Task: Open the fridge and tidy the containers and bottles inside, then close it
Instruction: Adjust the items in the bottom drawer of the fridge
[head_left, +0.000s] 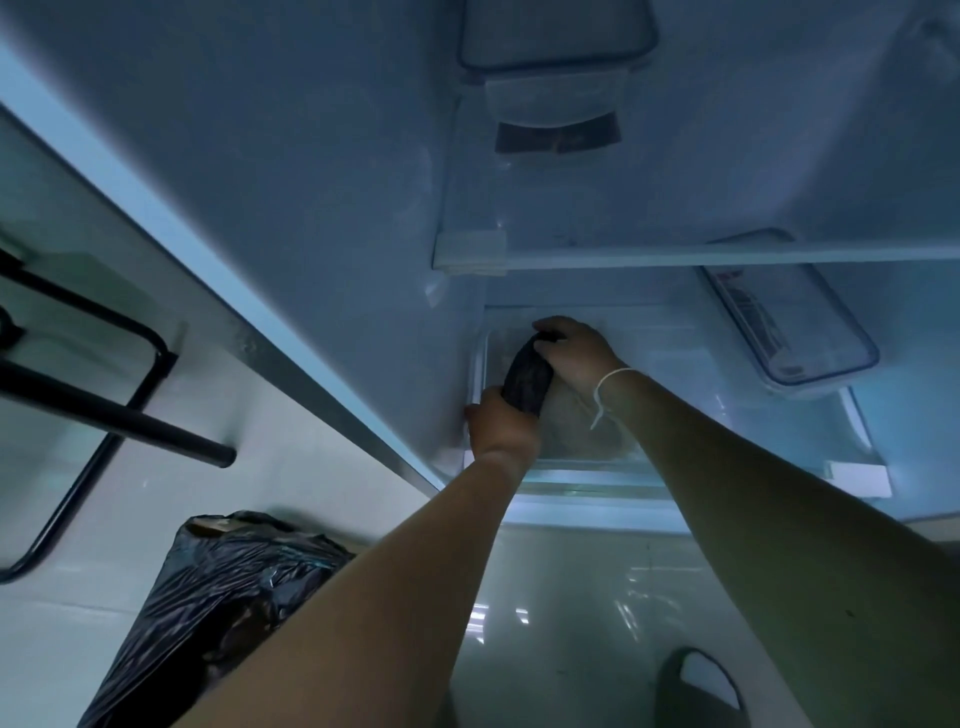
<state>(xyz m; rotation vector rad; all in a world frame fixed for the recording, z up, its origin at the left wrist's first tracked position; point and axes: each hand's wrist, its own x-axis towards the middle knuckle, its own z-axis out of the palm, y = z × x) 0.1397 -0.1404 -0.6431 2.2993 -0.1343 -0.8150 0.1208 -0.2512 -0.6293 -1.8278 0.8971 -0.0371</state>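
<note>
The fridge stands open and I reach into its lowest level. A dark, wrinkled package (527, 382) sits over a clear bottom drawer (480, 364). My left hand (501, 423) grips the package's near end. My right hand (574, 353), with a white string at the wrist, holds its far top end. A pale bag-like item lies under the package, partly hidden by my right forearm. A clear lidded container (795, 317) rests to the right on the lower shelf. Another clear lidded container (556, 36) sits on the shelf above.
A white shelf rail (727, 254) crosses above my hands. The fridge's left wall (311, 208) runs beside my left arm. On the glossy floor stands a black rubbish bag (218, 587) at lower left, with a black metal frame (104, 405) further left.
</note>
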